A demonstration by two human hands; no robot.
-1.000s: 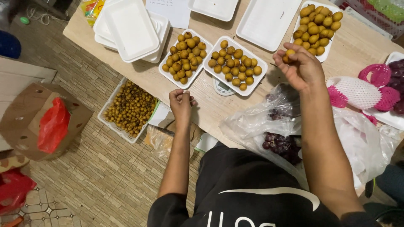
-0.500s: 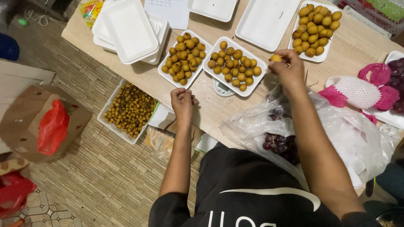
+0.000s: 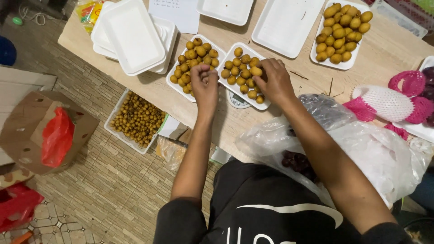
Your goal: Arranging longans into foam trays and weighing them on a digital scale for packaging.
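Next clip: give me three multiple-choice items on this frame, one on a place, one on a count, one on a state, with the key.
1. Where is the right hand?
A. over the middle fruit tray
B. on the floor crate
C. inside the plastic bag

2. How many trays on the table hold yellow fruit?
A. one
B. three
C. five

3. What state is the large tray at the top in?
A. heaped with fruit
B. empty
C. wrapped in film

Key: 1 A, its fingers rest on a fruit there. 2 B, three filled trays show. 3 B, only bare white shows.
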